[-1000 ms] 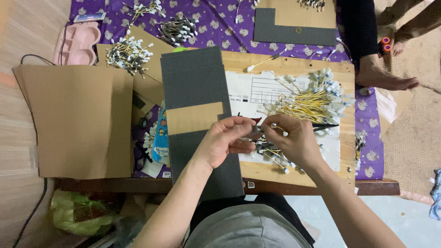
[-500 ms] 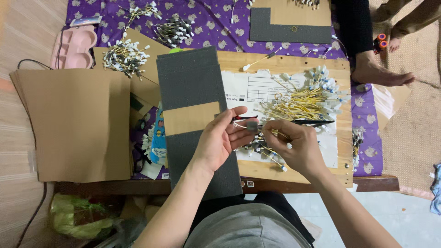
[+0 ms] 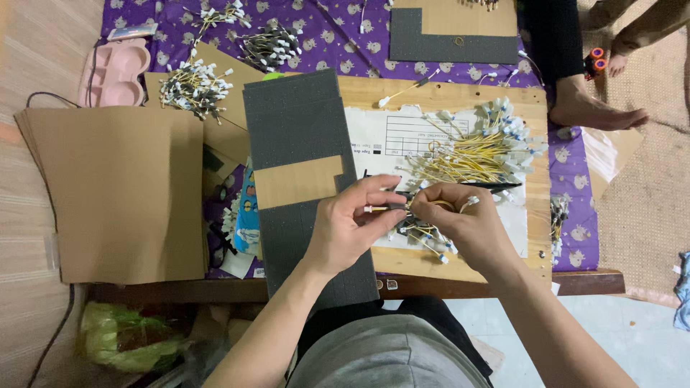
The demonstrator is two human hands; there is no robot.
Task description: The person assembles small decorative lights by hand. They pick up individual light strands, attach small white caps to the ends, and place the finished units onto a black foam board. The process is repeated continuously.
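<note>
My left hand [image 3: 352,226] and my right hand [image 3: 456,226] meet over the wooden board [image 3: 445,97], both pinching one thin yellow wire with a white connector end [image 3: 392,208]. Under the hands lies a small heap of the same wires [image 3: 424,237]. A larger pile of yellow wires with white and blue ends [image 3: 478,147] rests on a printed paper sheet [image 3: 392,133] just beyond. A dark grey foam sheet [image 3: 298,144] with a brown cardboard strip [image 3: 297,182] across it lies to the left of my hands.
A stack of brown cardboard [image 3: 118,194] sits at the left. Several wire bundles [image 3: 194,82] lie on the purple cloth [image 3: 338,43], and a pink tray [image 3: 115,68] sits beside it at far left. Another person's bare foot [image 3: 593,111] rests at the right. A second foam sheet [image 3: 453,36] lies at the top.
My hands drew together over the small heap and now hold a single wire between them. My left hand shifted slightly right.
</note>
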